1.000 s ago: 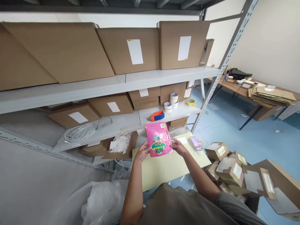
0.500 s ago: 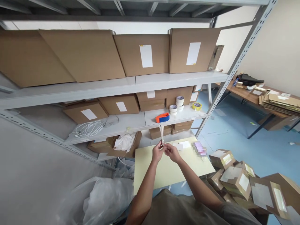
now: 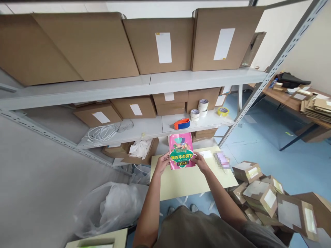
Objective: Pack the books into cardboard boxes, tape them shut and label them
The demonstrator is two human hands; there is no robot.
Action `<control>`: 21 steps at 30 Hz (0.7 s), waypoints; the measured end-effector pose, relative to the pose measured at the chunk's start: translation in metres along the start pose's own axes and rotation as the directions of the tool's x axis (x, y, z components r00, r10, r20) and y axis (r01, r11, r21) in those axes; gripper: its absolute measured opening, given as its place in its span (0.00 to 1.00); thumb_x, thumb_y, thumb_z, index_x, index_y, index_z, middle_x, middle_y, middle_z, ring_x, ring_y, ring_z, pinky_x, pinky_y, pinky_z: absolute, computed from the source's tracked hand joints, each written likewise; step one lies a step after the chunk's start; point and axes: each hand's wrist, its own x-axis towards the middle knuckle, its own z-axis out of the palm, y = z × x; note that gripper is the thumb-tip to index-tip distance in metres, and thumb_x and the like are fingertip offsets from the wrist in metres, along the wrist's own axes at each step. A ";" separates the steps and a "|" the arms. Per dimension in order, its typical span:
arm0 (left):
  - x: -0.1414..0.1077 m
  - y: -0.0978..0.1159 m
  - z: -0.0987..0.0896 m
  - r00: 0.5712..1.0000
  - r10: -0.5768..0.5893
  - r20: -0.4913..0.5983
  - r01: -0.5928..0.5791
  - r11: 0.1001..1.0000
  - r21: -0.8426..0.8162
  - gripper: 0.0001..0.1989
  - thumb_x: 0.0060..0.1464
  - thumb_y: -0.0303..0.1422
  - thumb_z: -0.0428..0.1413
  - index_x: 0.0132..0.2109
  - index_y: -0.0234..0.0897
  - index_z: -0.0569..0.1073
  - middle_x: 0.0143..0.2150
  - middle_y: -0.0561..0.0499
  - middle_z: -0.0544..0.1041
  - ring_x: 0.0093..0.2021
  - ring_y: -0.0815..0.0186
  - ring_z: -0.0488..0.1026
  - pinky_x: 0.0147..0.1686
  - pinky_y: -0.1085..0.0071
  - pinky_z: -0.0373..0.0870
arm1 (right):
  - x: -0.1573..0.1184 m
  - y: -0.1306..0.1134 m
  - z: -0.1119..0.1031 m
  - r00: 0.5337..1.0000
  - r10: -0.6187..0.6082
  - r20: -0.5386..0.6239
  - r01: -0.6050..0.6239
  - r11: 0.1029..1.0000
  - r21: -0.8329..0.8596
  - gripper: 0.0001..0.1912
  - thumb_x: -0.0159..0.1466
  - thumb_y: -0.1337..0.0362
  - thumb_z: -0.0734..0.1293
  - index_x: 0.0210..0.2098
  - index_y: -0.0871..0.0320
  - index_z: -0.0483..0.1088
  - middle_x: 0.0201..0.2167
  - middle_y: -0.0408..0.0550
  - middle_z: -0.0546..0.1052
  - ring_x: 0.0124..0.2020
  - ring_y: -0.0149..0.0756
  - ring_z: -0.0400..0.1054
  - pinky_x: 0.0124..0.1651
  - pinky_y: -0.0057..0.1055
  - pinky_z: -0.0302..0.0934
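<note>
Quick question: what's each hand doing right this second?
Left hand: closed on one side edge of the pink book.
Right hand: closed on the book's opposite side edge.

One title I can read from here, inverted.
Pink book (image 3: 181, 144): green oval carries Chinese title, looks like 红发少女安妮, upside down; smaller line unclear. White carton labels (image 3: 163, 48), tape rolls (image 3: 194, 115): print too small.
</note>
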 end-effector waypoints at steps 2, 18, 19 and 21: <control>0.003 -0.014 -0.005 0.997 -0.029 -0.078 0.031 0.999 0.028 0.43 0.39 0.43 0.76 0.64 0.38 0.77 0.49 0.42 0.85 0.46 0.53 0.82 0.47 0.58 0.78 | -0.001 0.012 -0.003 0.998 0.057 -0.027 -0.057 0.998 0.005 0.27 0.51 0.55 0.82 0.47 0.50 0.74 0.39 0.46 0.85 0.39 0.46 0.80 0.42 0.41 0.73; -0.001 -0.195 -0.054 0.821 -0.194 -0.538 0.468 0.767 0.438 0.38 0.49 0.39 0.70 0.66 0.34 0.73 0.72 0.34 0.68 0.73 0.47 0.63 0.69 0.59 0.61 | 0.026 0.165 -0.055 0.851 0.391 -0.351 -0.487 0.838 -0.246 0.37 0.50 0.45 0.79 0.55 0.55 0.77 0.56 0.62 0.81 0.61 0.59 0.73 0.61 0.52 0.67; -0.002 -0.204 -0.054 0.833 -0.186 -0.521 0.466 0.743 0.480 0.36 0.51 0.38 0.68 0.66 0.35 0.72 0.72 0.35 0.68 0.73 0.49 0.63 0.69 0.60 0.60 | 0.026 0.171 -0.055 0.851 0.395 -0.347 -0.492 0.832 -0.257 0.38 0.50 0.44 0.79 0.56 0.54 0.77 0.58 0.62 0.79 0.63 0.59 0.71 0.62 0.52 0.66; -0.002 -0.220 -0.053 0.873 -0.174 -0.456 0.427 0.724 0.542 0.31 0.55 0.36 0.65 0.66 0.36 0.73 0.70 0.38 0.71 0.72 0.52 0.65 0.69 0.61 0.60 | 0.028 0.180 -0.054 0.842 0.419 -0.339 -0.512 0.819 -0.261 0.40 0.50 0.42 0.79 0.57 0.54 0.77 0.63 0.61 0.76 0.67 0.60 0.67 0.63 0.53 0.65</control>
